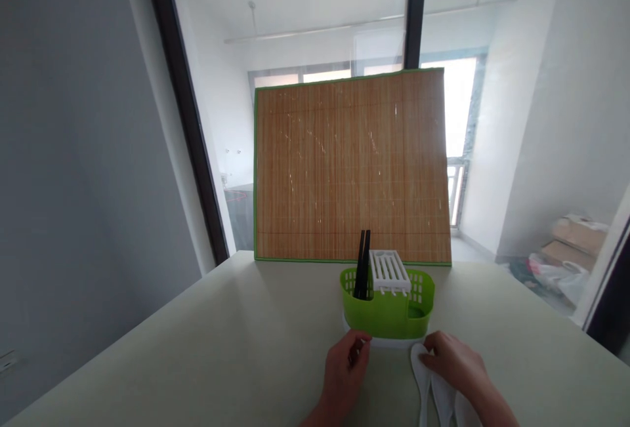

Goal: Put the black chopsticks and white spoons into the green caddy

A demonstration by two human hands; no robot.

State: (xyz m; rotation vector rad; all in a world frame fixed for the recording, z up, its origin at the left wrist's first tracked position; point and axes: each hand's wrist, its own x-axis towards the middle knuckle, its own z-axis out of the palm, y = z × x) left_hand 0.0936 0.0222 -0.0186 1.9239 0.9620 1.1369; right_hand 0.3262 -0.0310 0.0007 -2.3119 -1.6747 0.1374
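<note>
A green plastic basket [381, 319] with a white base stands on the pale table. Black chopsticks [363, 266] lean upright in its left compartment, and a white slatted rack [390, 271] sits across its middle. My left hand [346, 365] is at the basket's front left edge, fingers curled with the tips close together; anything between them cannot be made out. White spoons [421, 378] lie side by side on the table in front of the basket. My right hand [450, 358] is over them, its fingers closed on the head of the leftmost white spoon.
A bamboo mat [352, 168] with green edging stands upright at the back of the table [207, 328]. Behind it are glass panels with dark frames. Cardboard boxes [573, 243] and plastic bags lie on the floor at the right.
</note>
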